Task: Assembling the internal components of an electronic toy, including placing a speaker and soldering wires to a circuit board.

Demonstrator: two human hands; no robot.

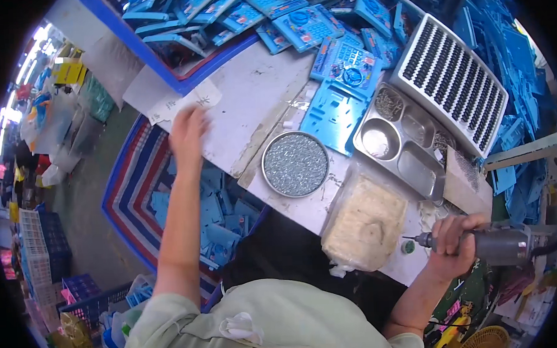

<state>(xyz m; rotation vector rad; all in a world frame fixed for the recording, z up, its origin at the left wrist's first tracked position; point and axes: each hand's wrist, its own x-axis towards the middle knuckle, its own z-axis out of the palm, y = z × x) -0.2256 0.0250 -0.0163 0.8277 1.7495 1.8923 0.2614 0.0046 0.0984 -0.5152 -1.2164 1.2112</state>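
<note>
My right hand (454, 246) is closed around a grey electric screwdriver (505, 244), its bit pointing left over the table's near right edge. Reaching forward, my left hand (190, 135) is smeared by motion beside a white paper (204, 97) with marks on it; how its fingers are set does not show. A round metal dish (295, 164) full of small silvery screws stands mid-table. Close to the screwdriver's tip lies a pale block in clear plastic (367, 223). Behind the dish, an open blue plastic case (333, 117) lies flat.
A steel compartment tray (424, 161) with small metal parts stands at right, beside a white rack of black pieces (451, 82). Blue toy cases (306, 26) pile up at the back. A striped, blue-rimmed bin (133, 180) with blue parts stands below the table's left edge.
</note>
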